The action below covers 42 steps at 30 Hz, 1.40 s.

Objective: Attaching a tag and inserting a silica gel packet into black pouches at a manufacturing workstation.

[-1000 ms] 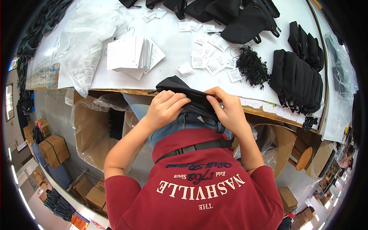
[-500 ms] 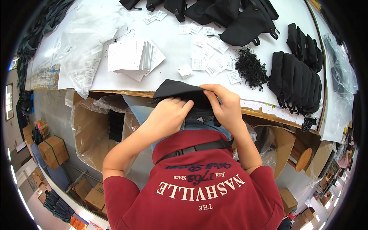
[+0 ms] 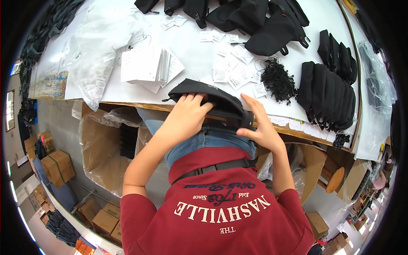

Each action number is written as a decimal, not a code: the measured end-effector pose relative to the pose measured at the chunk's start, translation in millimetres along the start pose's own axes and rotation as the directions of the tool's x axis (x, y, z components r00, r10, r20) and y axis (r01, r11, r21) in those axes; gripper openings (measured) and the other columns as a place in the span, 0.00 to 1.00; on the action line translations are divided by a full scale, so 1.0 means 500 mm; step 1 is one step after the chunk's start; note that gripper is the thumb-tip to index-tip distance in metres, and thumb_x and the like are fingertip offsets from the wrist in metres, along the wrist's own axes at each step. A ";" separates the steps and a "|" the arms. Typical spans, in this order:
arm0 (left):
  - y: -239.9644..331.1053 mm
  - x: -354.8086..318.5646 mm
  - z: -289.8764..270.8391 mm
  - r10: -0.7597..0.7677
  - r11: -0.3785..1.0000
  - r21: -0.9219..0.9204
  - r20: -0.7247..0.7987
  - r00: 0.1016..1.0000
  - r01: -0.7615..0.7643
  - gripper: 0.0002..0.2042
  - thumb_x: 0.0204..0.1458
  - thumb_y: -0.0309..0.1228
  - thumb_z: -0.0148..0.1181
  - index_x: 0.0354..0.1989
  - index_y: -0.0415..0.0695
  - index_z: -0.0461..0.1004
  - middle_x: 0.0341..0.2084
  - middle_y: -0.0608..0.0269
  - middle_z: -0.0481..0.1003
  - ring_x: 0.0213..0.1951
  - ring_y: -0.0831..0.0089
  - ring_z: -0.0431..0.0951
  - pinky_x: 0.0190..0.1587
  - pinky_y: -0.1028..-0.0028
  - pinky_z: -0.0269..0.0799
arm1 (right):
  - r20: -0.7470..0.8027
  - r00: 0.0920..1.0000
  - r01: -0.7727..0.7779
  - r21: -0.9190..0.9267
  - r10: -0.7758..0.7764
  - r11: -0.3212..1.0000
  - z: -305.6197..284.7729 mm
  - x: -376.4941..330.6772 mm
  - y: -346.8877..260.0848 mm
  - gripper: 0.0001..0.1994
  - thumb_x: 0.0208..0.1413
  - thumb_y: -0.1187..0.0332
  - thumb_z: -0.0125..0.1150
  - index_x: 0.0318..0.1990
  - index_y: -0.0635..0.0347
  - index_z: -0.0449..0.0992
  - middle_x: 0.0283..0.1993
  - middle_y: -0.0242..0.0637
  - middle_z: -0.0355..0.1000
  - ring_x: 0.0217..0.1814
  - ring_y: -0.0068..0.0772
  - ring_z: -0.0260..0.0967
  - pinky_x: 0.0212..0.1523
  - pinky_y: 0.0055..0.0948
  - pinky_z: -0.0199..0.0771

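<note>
Plainly, left hand (image 3: 187, 117) clamps fingers on black pouch (image 3: 219, 97); right hand (image 3: 267, 134) spreads fingers; carton (image 3: 100, 148) seemingly holds dark bundles (image 3: 128, 141).

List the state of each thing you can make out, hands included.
Black pouch: bowed
Left hand: fingers curled onto the pouch
Right hand: open, around pouch's right end
White card stack: partly fanned
Paper labels: scattered
Black cords: bunched, tangled
Waist strap: fastened
Green-strapped carton: closed

The wide head view looks down on both hands (image 3: 190, 114) from above.
</note>
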<state>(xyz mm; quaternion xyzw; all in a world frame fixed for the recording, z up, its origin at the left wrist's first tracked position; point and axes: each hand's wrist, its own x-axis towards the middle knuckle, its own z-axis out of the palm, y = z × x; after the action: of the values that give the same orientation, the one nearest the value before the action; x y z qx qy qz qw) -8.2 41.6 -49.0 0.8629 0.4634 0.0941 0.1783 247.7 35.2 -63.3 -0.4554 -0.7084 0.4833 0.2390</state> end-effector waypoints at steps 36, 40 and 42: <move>0.050 -0.035 -0.059 0.006 0.797 -0.567 0.354 0.935 0.210 0.12 0.53 0.37 0.60 0.34 0.41 0.68 0.22 0.50 0.73 0.30 0.51 0.74 0.31 0.61 0.67 | -0.667 0.558 0.448 0.743 0.495 0.497 -0.037 0.146 0.017 0.08 0.58 0.65 0.59 0.31 0.57 0.70 0.23 0.26 0.68 0.16 0.14 0.55 0.16 0.16 0.53; 0.047 -0.028 -0.064 0.009 0.825 -0.534 0.337 0.942 0.183 0.12 0.53 0.37 0.60 0.35 0.41 0.68 0.21 0.51 0.72 0.29 0.51 0.73 0.31 0.61 0.67 | -0.629 0.590 0.284 0.748 0.506 0.600 -0.049 0.153 -0.011 0.12 0.55 0.65 0.65 0.24 0.56 0.69 0.19 0.21 0.64 0.16 0.10 0.51 0.16 0.16 0.47; 0.042 -0.019 -0.070 0.009 0.869 -0.474 0.307 0.952 0.145 0.10 0.52 0.35 0.60 0.35 0.42 0.69 0.25 0.54 0.72 0.32 0.55 0.74 0.34 0.62 0.67 | -0.591 0.720 0.156 0.650 0.365 0.744 -0.053 0.128 0.007 0.15 0.53 0.64 0.67 0.21 0.55 0.68 0.17 0.19 0.61 0.17 0.09 0.49 0.17 0.17 0.45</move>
<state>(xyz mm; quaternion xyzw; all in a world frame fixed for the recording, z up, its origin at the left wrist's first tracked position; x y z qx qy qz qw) -8.5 30.8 -8.5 0.7763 0.4224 0.0706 0.4625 239.6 104.1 -61.6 -0.5279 -0.3210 0.5106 0.5979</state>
